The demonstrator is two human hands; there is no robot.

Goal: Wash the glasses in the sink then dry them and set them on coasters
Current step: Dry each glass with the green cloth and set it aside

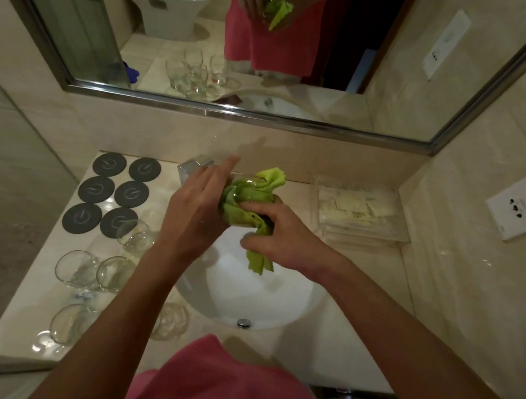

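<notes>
I'm drying: my left hand (pixel 198 205) cradles the clear round glass (pixel 245 194), fingers straight, while my right hand (pixel 279 235) fingers clamp the crumpled green cloth (pixel 240 211). Next, I judge, it goes on a dark round coaster (pixel 82 218), left of frame.

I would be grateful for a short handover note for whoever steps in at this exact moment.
Left hand: fingers mostly straight, steadying the clear drinking glass above the white round sink.
Right hand: grips the green cloth, which is stuffed into and wrapped around that glass.
Six dark round coasters lie at the back left of the counter; one glass seems to overlap the nearest one, the rest are bare.
Five more clear glasses stand on the counter left of the sink.
Done: this glass is being dried.
Left: finish drying, set it on a coaster, then handle the others; whether they are washed cannot be told.
</notes>
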